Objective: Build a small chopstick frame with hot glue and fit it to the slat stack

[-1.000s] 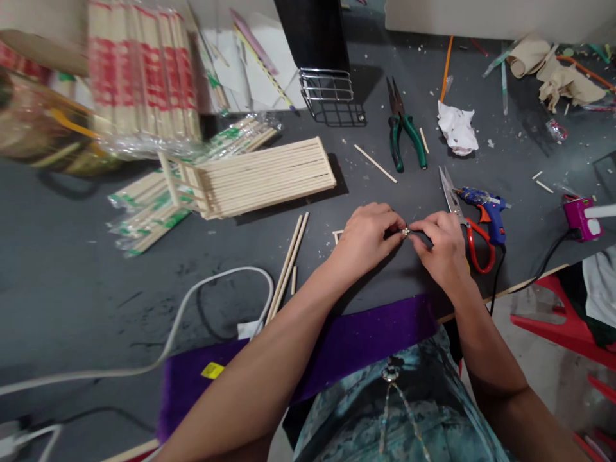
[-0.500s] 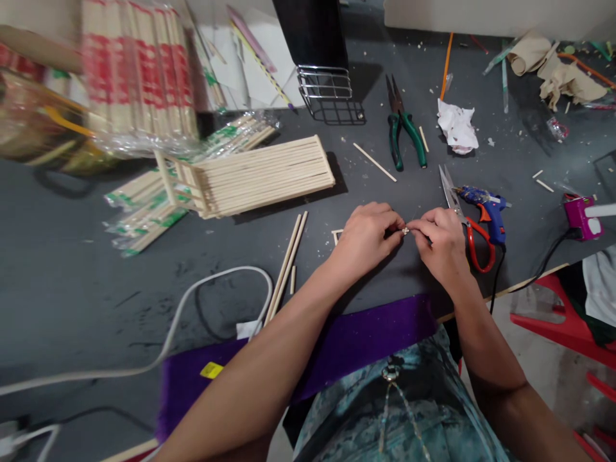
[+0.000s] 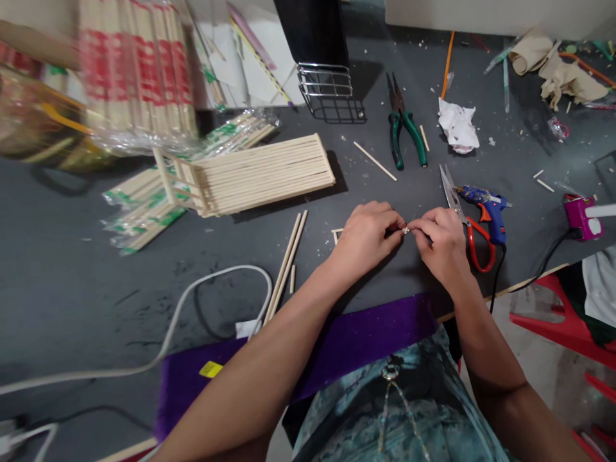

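Fingertips of my left hand (image 3: 369, 236) and my right hand (image 3: 440, 244) meet around a tiny pale wooden piece (image 3: 407, 230), each hand closed in a pinch on it. Part of a small stick frame (image 3: 336, 235) shows beside my left hand, the rest hidden beneath it. Red-handled scissors (image 3: 474, 240) lie just right of my right hand, with a blue glue gun (image 3: 491, 212) beside them. Up and to the left stands a structure of glued wooden sticks (image 3: 269, 173). Loose sticks (image 3: 287, 263) rest left of my left hand.
Green-handled pliers (image 3: 407, 131), a wire stand (image 3: 325, 82) and crumpled white paper (image 3: 458, 126) lie beyond my hands. Wrapped chopsticks (image 3: 139, 77) fill the upper left. A white cable (image 3: 180, 308) loops at left; purple cloth (image 3: 370, 333) covers the near edge.
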{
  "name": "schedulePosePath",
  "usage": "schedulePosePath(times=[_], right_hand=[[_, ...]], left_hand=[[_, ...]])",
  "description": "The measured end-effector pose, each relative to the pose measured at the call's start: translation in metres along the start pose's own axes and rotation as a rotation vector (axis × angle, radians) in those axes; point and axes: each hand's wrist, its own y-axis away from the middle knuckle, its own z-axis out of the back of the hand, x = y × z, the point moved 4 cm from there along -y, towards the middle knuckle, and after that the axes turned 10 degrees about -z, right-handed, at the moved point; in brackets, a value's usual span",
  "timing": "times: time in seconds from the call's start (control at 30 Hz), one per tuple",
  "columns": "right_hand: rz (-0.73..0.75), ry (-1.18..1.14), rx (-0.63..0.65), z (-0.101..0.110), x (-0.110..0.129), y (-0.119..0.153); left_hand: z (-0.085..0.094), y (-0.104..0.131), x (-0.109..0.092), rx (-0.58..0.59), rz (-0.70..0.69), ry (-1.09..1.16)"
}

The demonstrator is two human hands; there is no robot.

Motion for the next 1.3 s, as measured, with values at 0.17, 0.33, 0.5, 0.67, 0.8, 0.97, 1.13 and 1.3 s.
schedulePosePath(times=[0.17,0.33,0.5,0.67,0.8,0.97,1.13,1.3], right_hand=[[-0.011,-0.005,-0.013,0.005,0.001,-0.004],[0.044,0.027,0.029,0.009,0.005,-0.01],[0.064,0.044,0.07,0.008,0.005,-0.01],[0.062,0.053,0.075,0.008,0.004,-0.009],[0.052,0.042,0.065,0.007,0.002,-0.009],[0.045,0.015,0.066,0.005,-0.001,-0.009],[0.052,-0.001,0.057,0.003,-0.001,-0.009],[0.058,-0.011,0.049,0.004,-0.001,-0.009]], left_hand=[[0.0,0.0,0.0,0.004,-0.007,0.004],[0.0,0.0,0.0,-0.004,-0.012,-0.001],[0.001,0.0,0.0,0.001,-0.007,-0.008],[0.001,0.0,-0.001,0.008,0.001,-0.001],[0.001,0.0,-0.001,-0.002,0.001,-0.001],[0.001,0.0,-0.001,-0.009,0.001,0.002],[0.001,0.0,-0.001,-0.009,0.006,-0.004],[0.001,-0.001,-0.001,-0.007,0.004,-0.001]])
